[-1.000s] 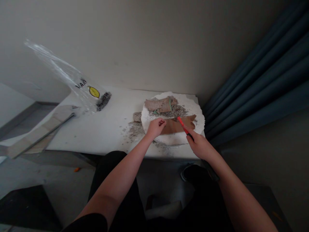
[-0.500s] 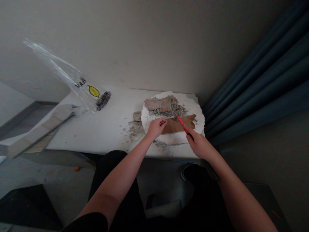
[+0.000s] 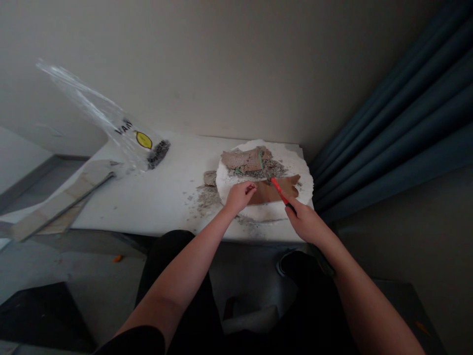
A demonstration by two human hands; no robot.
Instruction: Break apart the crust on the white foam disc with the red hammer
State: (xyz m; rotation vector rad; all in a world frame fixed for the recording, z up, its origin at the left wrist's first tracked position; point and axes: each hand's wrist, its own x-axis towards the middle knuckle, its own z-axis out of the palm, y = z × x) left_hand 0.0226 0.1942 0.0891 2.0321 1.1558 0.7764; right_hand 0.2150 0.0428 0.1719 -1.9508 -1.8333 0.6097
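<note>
My right hand (image 3: 305, 222) had its grip clenched around one red-handled tool (image 3: 283, 195), probably a small knife or scraper, hard to tell at that size, with the tip down on the brown sheet (image 3: 271, 191) right of center in the frame. My left hand (image 3: 238, 195) was pinched shut on that sheet's left edge, pinning it flat on the white round slab (image 3: 266, 211).

Judging by that, the trick was to keep the left fingers clear of the blade line, press the sheet firmly so it couldn't skid, and draw the tool in short, shallow strokes toward the hand holding it, not toward the other one.

Counted: one slab, one brown sheet, one tool, a cluster of pinkish broken pieces (image 3: 246, 160) at the slab's top, grey crumbs (image 3: 205, 198) spilled just left of it on the desk (image 3: 155, 197), and one clear plastic bag (image 3: 121, 130) at upper left.
</note>
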